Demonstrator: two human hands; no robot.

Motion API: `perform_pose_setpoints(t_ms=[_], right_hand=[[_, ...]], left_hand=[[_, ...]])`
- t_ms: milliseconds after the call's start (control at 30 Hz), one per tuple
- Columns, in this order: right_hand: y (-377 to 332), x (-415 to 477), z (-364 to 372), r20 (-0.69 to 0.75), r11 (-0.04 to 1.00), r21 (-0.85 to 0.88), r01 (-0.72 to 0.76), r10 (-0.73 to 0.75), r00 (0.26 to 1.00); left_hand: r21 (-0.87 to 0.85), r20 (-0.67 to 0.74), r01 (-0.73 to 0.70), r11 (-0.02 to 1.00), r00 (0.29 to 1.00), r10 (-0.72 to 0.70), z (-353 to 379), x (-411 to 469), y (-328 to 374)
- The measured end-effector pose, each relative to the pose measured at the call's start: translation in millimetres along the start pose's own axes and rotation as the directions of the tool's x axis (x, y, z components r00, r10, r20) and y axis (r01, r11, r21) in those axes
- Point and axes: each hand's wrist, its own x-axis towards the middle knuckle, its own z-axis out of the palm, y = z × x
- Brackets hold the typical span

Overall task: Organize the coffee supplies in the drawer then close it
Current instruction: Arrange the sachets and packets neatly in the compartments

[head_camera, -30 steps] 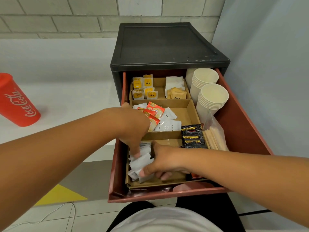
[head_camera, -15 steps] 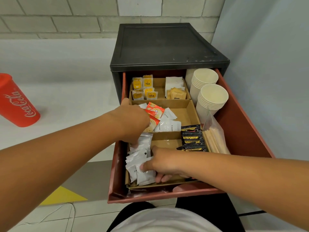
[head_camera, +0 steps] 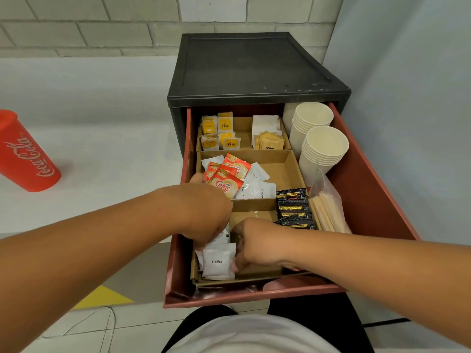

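Light, thin, floppy and probably slick: white paper coffee sachets point(head_camera: 218, 262) standing on edge in the front-left compartment of the brown cardboard divider point(head_camera: 277, 171), inside the open red plastic drawer point(head_camera: 369, 200). Likely best squeezed face to face as one bundle, not lifted by a single corner, lest loose ones fan out. Right hand point(head_camera: 257, 247) clamped on the stack's right edge with curled fingers; left hand point(head_camera: 209, 220) bent over its rear, fingers hidden, hold impossible to tell.

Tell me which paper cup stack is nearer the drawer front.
The stack just behind the bag of wooden stirrers; the other stack stands farther back, by the black cabinet.
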Motion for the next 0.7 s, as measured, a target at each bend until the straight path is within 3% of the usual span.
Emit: perform_pose_setpoints(t_ms=[133, 300, 433, 600, 700], right_hand=[[-1, -3, 1, 0.012, 0.977, -0.204, 0.061, -0.060, 0.998], [-3, -6, 6, 0.016, 0.876, -0.470, 0.112, -0.118, 0.993], [-6, -1, 0, -0.060, 0.885, -0.458, 0.080, -0.120, 0.991], [-5, -2, -4, 0.079, 0.909, -0.386, 0.160, -0.141, 0.987], [1, 4, -9, 0.069, 0.890, -0.443, 0.110, -0.089, 0.994]], left_hand=[[0.004, -0.047, -0.030, 1.000, 0.998, 0.031, 2, -1, -3], [0.046, -0.013, 0.039, 0.998, 0.999, -0.039, -5, -4, -9], [0.059, -0.037, 0.059, 0.997, 0.998, -0.057, -5, -3, -10], [0.059, -0.124, 0.112, 0.992, 0.987, -0.104, -2, 4, -12], [0.076, -0.196, 0.173, 0.982, 0.968, -0.156, 1, 7, -17]])
